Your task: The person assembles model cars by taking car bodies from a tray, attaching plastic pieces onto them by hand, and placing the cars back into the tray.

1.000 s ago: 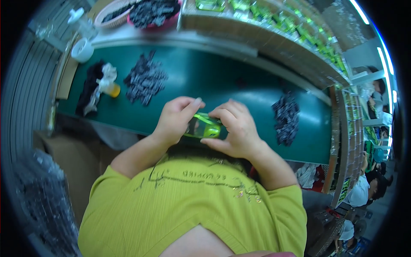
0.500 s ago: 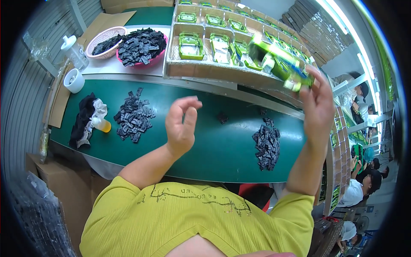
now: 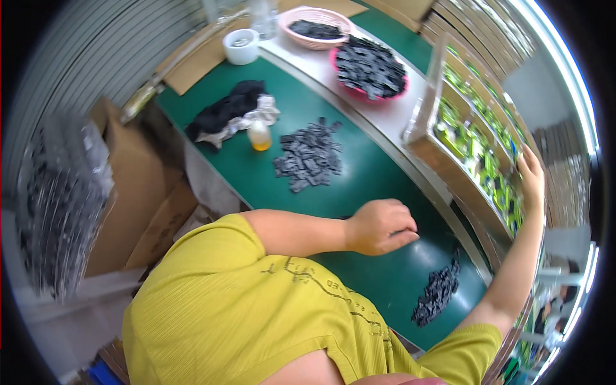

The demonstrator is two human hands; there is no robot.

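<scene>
My left hand (image 3: 384,227) hovers over the green table (image 3: 366,186), fingers loosely bent and thumb apart, with nothing visible in it. At the right, my right hand (image 3: 531,178) reaches to the far side of a divided cardboard box (image 3: 431,149). Its fingers are blurred and partly turned away, so whether they hold something does not show. Bright green plastic parts (image 3: 471,144) fill the box beside that hand. A small pile of black pieces (image 3: 437,294) lies on the table between my arms; a larger pile of black strips (image 3: 309,157) is left of my left hand.
A pink basin (image 3: 372,69) heaped with black pieces and a pale pink basket (image 3: 316,28) stand on the white ledge. A white cup (image 3: 241,47), a dark cloth (image 3: 230,110) and a small bottle with orange liquid (image 3: 260,136) are at left. Cardboard (image 3: 131,192) leans below.
The view has swung round toward the right. My right hand, which held a green plastic part in the air, has reached into the box's far side. My left hand's fingers have curled more.
</scene>
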